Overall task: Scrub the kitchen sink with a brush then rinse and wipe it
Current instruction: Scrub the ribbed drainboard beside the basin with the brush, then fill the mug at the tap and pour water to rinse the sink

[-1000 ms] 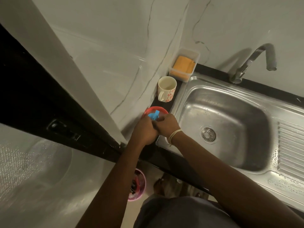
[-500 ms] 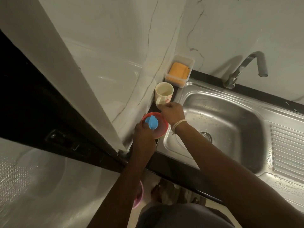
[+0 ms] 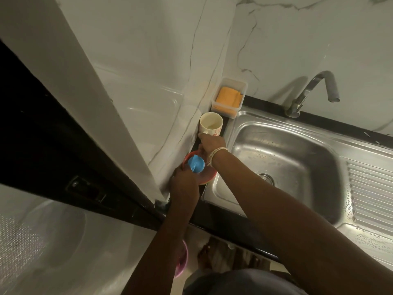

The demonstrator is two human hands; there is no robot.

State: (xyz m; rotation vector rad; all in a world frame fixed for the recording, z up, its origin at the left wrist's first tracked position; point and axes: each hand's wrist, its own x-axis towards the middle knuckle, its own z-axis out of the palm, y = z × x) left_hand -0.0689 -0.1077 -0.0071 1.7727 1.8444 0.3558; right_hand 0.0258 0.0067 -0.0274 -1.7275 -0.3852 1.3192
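Still getting ready, by the look of it: no scrubbing yet, no brush anywhere in view. Left hand (image 3: 184, 181), near the middle of the frame, curled round a blue lid (image 3: 196, 164), held just over a red tub (image 3: 201, 175) on the dark ledge. Right hand (image 3: 213, 143), just above it in the frame, reaching to the white mug (image 3: 211, 124), fingers bent at the handle; pinching it or only touching, cannot tell. String band on that wrist. Steel sink (image 3: 287, 162) in the right half of the frame, wet with drops, nothing in the bowl, drain (image 3: 265, 177) at the bottom. Tap (image 3: 314, 90) at upper right, no water running. Orange cloth (image 3: 229, 98) in a clear box (image 3: 242, 86) in the corner above the mug, maybe for wiping later.

Next, most likely: get soap out of the red tub, maybe into the mug. Needs a steady lift of the mug, close to the wall, without knocking the tub into the sink.
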